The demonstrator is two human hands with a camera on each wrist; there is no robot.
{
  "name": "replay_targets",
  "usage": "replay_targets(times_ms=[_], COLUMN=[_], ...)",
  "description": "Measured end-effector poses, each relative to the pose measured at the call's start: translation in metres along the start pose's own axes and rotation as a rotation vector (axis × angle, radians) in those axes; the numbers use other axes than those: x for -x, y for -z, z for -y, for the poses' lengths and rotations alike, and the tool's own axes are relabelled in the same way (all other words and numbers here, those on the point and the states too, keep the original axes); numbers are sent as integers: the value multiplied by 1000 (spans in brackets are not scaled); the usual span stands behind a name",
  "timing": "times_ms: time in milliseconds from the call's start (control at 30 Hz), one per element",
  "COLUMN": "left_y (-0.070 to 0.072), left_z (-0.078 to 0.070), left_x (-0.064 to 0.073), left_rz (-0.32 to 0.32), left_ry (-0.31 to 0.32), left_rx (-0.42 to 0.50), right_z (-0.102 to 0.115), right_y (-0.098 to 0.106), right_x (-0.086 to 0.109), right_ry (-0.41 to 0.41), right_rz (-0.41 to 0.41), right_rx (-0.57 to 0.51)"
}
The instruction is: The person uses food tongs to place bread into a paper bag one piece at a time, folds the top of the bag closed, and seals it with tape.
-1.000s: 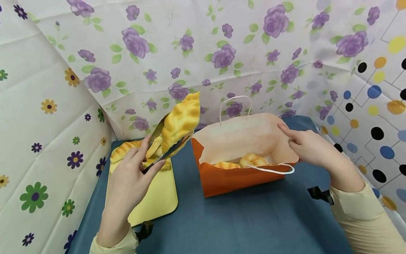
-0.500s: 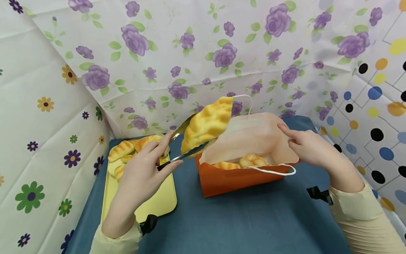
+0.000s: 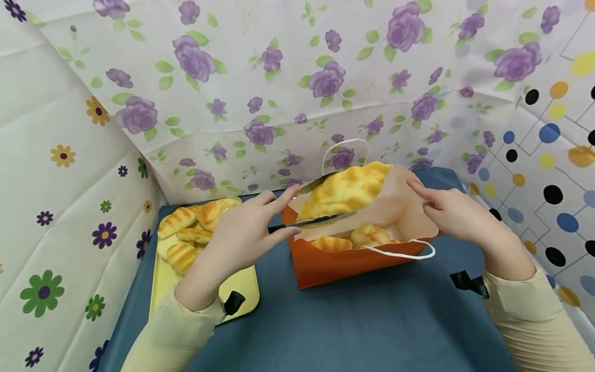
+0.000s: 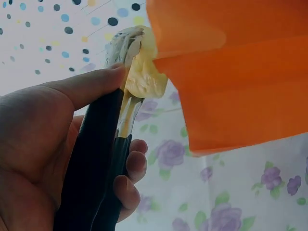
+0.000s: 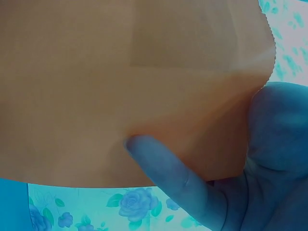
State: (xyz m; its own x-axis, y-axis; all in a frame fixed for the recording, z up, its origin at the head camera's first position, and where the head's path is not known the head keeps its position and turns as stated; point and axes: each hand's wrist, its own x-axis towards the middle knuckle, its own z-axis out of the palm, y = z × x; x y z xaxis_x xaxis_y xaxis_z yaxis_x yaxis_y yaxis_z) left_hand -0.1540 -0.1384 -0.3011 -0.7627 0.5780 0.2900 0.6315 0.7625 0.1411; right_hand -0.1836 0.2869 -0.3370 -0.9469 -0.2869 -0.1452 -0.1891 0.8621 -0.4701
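Note:
In the head view my left hand (image 3: pixel 241 237) grips black-handled tongs (image 3: pixel 284 226). Pinched between their metal ends is a yellow braided bread loaf (image 3: pixel 346 188), held over the mouth of an orange paper bag (image 3: pixel 353 267). From the left wrist, thumb and fingers wrap the tongs' handles (image 4: pixel 91 159), and the bread (image 4: pixel 147 72) overlaps the bag's edge. My right hand (image 3: pixel 457 214) pinches the bag's right rim. The right wrist view shows one digit against the pale inner wall of the bag (image 5: pixel 120 96). Inside the bag lie a ridged bread (image 3: pixel 332 244) and a round bun (image 3: pixel 370 235).
On the left stands a yellow tray (image 3: pixel 246 289) with several breads (image 3: pixel 182 257) at its back. White cord handles (image 3: pixel 400 253) stick out from the bag's front and back. A blue cloth (image 3: pixel 362 325) covers the table, and patterned sheets (image 3: pixel 260 67) wall it in.
My left hand has carried the tongs and braided bread rightward and down, from above the tray to the bag's mouth. The tongs now lie flatter. My right hand stays at the bag's rim.

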Motion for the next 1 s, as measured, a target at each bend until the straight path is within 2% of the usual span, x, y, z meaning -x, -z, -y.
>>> replay_targets(times_ms=[133,333,600,767,1000], left_y=[-1,0,-9,-15,-27], left_z=[-4,-14,-24,-33,-49], left_x=[-11,-29,-50,-64,-91], left_rz=[40,68,243,317,415], left_ry=[-15,-73,-86,-86,-86], left_rx=[-18,-72,-230,-269,-293], right_z=[1,1,3,6,9], right_y=[0,0,-1,0,0], right_x=[-1,-2,-3,-3,-3], right_ry=[5,-2,-3,-5,-10], right_rz=[2,6,10,10,9], right_rx=[7,4,20,33,38])
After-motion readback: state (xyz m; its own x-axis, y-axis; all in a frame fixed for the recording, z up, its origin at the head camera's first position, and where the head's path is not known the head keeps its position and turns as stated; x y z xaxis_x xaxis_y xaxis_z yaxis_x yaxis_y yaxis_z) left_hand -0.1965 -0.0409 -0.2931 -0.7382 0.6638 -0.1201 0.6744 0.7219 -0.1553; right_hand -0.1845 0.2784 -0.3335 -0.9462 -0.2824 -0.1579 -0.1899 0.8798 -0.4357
